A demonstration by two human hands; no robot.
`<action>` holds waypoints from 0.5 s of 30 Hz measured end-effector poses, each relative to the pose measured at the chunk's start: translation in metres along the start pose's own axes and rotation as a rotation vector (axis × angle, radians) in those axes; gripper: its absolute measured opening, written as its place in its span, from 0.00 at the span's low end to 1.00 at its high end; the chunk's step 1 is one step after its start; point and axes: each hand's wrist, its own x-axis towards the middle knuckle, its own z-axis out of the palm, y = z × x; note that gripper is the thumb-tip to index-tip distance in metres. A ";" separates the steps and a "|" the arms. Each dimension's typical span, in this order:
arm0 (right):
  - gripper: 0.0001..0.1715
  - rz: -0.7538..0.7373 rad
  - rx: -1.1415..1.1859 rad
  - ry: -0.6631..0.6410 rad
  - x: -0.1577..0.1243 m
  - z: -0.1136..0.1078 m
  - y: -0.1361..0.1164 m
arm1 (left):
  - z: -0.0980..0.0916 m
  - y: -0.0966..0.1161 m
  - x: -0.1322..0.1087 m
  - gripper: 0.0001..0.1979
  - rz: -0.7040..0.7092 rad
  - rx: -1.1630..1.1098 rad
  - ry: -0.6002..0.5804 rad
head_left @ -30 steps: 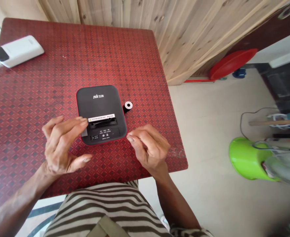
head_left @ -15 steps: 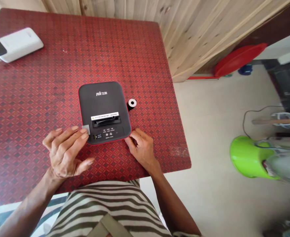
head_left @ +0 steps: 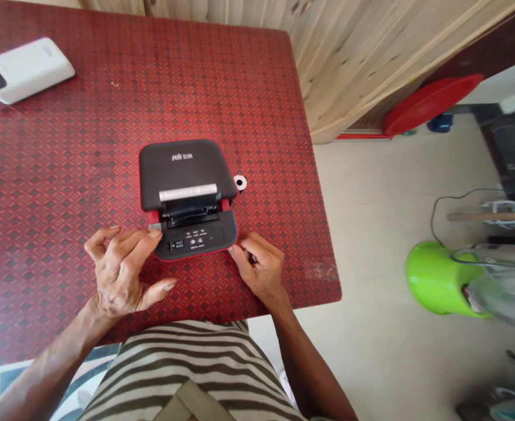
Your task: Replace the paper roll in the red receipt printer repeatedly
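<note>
A black receipt printer [head_left: 215, 238] with red edges sits on the table in front of me. Its lid [head_left: 182, 169] is tilted up, leaving a gap behind the button panel. My left hand [head_left: 123, 269] rests its fingertips on the grey latch [head_left: 155, 227] at the left front side, thumb spread away and nothing grasped. At the right front corner, my right hand [head_left: 259, 266] has its fingers curled and its thumb against the printer's edge. A small paper roll [head_left: 240, 183] stands just right of the printer, partly hidden behind the lid.
A red patterned table [head_left: 86, 128] bears a white power bank [head_left: 31, 70] with a cable at its far left. Wooden panelling [head_left: 327, 64] borders the far side. On the floor to the right are a green bucket [head_left: 428, 278] and a red basin [head_left: 432, 102].
The printer's lid has popped up from closed to partly raised. My left fingers have shifted slightly over the latch, and my right hand stays at the corner.
</note>
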 end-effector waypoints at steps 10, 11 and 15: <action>0.09 -0.332 -0.115 0.047 0.082 -0.023 -0.034 | 0.008 -0.004 -0.006 0.35 -0.013 -0.057 0.072; 0.11 -0.374 -0.157 -0.023 0.096 -0.019 -0.038 | 0.009 -0.005 -0.007 0.35 -0.004 -0.056 0.078; 0.16 -0.367 -0.425 -0.505 0.145 0.003 -0.061 | 0.009 -0.004 -0.008 0.34 0.002 -0.050 0.088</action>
